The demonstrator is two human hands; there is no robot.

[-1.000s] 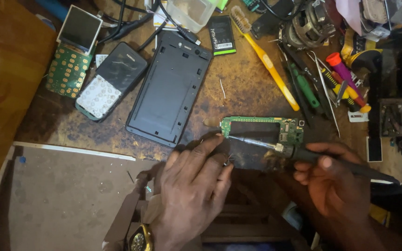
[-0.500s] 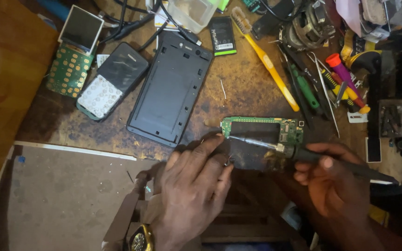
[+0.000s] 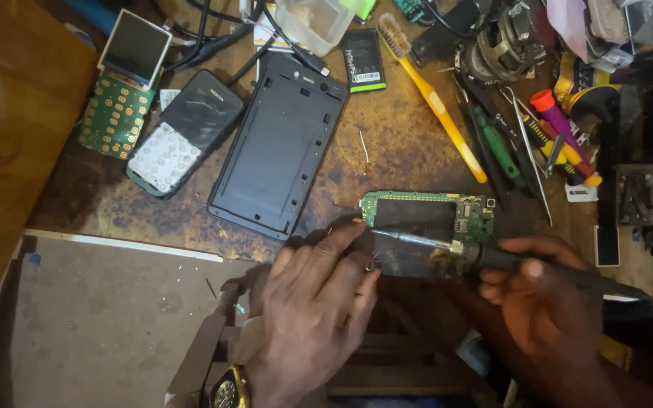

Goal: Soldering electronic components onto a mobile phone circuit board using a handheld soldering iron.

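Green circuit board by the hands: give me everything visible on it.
The green circuit board lies flat on the stained worktable, long side across the view. A dark rectangular cutout fills its middle; small components crowd its right end. The left hand holds its left edge, and the soldering iron in the right hand points along its near edge.

At the centre lies a green circuit board (image 3: 425,215) with a black rectangle across it. A black phone back cover (image 3: 277,147) sits in the upper middle, and to its right a yellow toothbrush (image 3: 436,106) with pale bristles. At upper left, a green keypad board (image 3: 115,113) is dotted with gold contacts, beside a black phone (image 3: 183,132) with a white keypad. A screwdriver (image 3: 496,147) at upper right has a green handle. The worktop (image 3: 394,151) is mottled brown.
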